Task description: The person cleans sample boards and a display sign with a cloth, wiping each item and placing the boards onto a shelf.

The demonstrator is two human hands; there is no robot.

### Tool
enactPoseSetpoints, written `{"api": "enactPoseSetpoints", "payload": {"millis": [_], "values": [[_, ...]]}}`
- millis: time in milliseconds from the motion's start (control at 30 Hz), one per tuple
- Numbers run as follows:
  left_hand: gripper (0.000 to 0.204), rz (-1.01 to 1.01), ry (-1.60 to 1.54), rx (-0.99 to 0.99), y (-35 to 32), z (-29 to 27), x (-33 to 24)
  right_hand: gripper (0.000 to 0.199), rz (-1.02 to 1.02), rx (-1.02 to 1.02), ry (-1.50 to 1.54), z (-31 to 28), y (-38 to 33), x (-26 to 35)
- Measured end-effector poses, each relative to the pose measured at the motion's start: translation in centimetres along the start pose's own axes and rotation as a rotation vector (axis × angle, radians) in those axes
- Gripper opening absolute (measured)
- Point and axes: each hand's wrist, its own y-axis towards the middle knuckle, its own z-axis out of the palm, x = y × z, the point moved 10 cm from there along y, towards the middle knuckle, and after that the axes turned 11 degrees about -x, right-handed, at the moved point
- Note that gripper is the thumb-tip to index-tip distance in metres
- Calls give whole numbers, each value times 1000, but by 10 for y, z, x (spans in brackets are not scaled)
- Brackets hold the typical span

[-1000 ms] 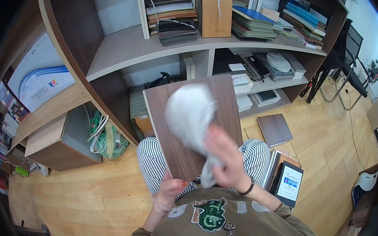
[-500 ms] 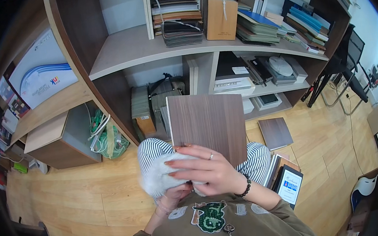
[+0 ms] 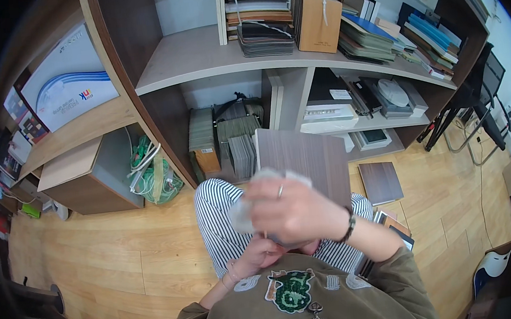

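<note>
Our blurred right grip [image 3: 291, 208] holds a white cloth [image 3: 242, 219] before the lower part of a brown board [image 3: 303, 152]. Our left grip [image 3: 259, 253] is just below, partly hidden; we cannot tell its hold. The board stands between our striped trouser legs [image 3: 217, 220], shelving [image 3: 197, 54] beyond.

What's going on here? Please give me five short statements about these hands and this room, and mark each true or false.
1. The right hand holds a white cloth. True.
2. The left hand is higher in the picture than the right hand. False: it is lower.
3. A dark panel lies on the floor. True.
4. The trousers are plain black. False: the trousers are striped.
5. The right hand partly hides the brown board. True.
</note>
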Motion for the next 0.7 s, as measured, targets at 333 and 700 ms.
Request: {"api": "enactPoseSetpoints", "payload": {"millis": [333, 700], "values": [[64, -198, -413, -97, -2, -31, 22, 32, 96, -94, 41, -6, 8, -17], [80, 19, -7, 38, -13, -31, -4, 45, 361, -477, -236, -47, 21, -49]]}}
